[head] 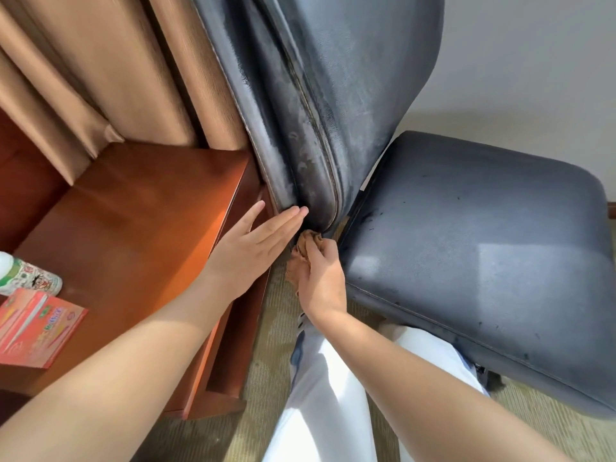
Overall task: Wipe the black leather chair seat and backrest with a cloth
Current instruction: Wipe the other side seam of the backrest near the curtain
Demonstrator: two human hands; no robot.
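The black leather chair's backrest (330, 95) rises through the middle of the view, its surface streaked and dusty-grey, with a seam running down it. The seat (466, 248) spreads to the right, dull and smudged. My left hand (253, 248) lies flat with fingers together, pressing against the backrest's lower left edge. My right hand (321, 278) grips a crumpled orange-brown cloth (306, 250) pushed against the very bottom of the backrest, near the gap to the seat. Most of the cloth is hidden under my fingers.
A reddish wooden table (140, 208) stands tight against the chair's left side. On it lie a pink-red box (36, 328) and a bottle (23, 275). Tan curtains (100, 68) hang behind. My white-trousered leg (326, 395) stands on greenish carpet (266, 328).
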